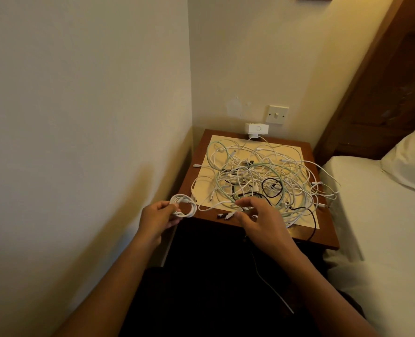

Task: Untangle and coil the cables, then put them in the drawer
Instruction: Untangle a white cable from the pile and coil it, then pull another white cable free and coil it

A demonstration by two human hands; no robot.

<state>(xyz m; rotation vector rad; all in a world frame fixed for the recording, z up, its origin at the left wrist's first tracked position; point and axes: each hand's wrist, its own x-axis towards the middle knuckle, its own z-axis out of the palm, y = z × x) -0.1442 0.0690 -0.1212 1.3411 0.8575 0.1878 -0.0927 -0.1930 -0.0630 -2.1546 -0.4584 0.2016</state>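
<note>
A big tangle of cables (257,176), mostly white with a pale green one and a black one, lies on a cream mat on the wooden bedside table (323,235). My left hand (156,216) grips a small coil of white cable (184,205) just off the table's front left corner. A strand runs from the coil toward my right hand (255,215), which hovers at the front edge of the heap with its fingers curled and pinching a white cable there. The drawer is hidden in the dark below the tabletop.
A white charger block (255,129) stands at the back of the table under a wall switch (277,114). A wall closes in on the left. A bed with white sheet (381,215) and pillow lies right. A black cable hangs over the table's front edge.
</note>
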